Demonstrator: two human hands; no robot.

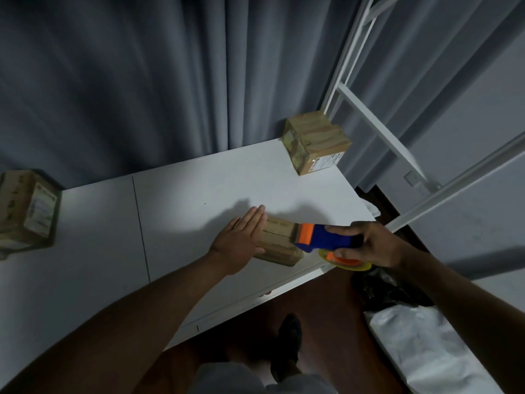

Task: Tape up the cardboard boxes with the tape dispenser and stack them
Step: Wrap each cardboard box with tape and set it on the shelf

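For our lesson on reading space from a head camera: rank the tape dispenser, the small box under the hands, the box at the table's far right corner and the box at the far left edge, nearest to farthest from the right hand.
1. Tape dispenser: gripped in the right hand.
2. Small box: just left of it, at the table's near edge.
3. Far right corner box: beyond, by the curtain.
4. Far left box: across the table.

Grey curtains (127, 81), white table (199, 189)
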